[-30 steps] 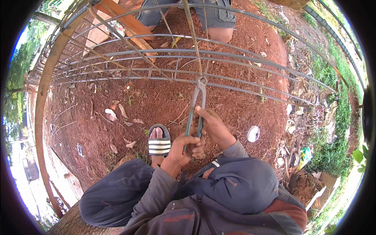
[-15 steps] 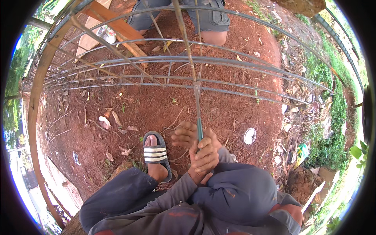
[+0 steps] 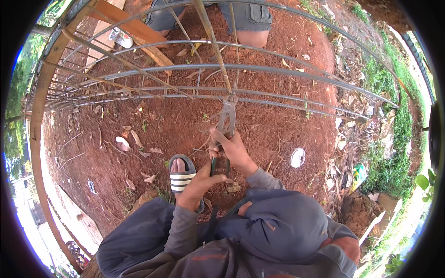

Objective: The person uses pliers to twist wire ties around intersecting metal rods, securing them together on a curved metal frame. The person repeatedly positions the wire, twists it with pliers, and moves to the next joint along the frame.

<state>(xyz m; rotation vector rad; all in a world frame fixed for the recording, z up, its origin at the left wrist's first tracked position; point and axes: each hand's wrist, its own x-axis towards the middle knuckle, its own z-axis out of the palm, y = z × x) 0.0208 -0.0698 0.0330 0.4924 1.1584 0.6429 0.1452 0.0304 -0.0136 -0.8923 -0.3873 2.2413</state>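
Note:
Both my hands hold a pair of green-handled steel pincers (image 3: pixel 226 121) that point up and away from me. My right hand (image 3: pixel 233 149) grips the handles higher up, and my left hand (image 3: pixel 200 181) grips their lower ends. The jaws (image 3: pixel 229 99) bite at a joint where a thin upright rod (image 3: pixel 214 41) crosses a long horizontal bar of the rebar cage (image 3: pixel 287 76). The cage lies on its side across red soil in front of my bent knees.
My sandalled foot (image 3: pixel 181 172) rests on the red soil below the cage. Another person's knees (image 3: pixel 252 21) are at the far side. A wooden plank (image 3: pixel 136 31), a white lid (image 3: pixel 297 157), dry leaves and grass (image 3: pixel 394 139) lie around.
My hands, clasped together on the closed handles half a second ago, have spread apart along them. The pincers now tilt slightly and still bite at the same joint.

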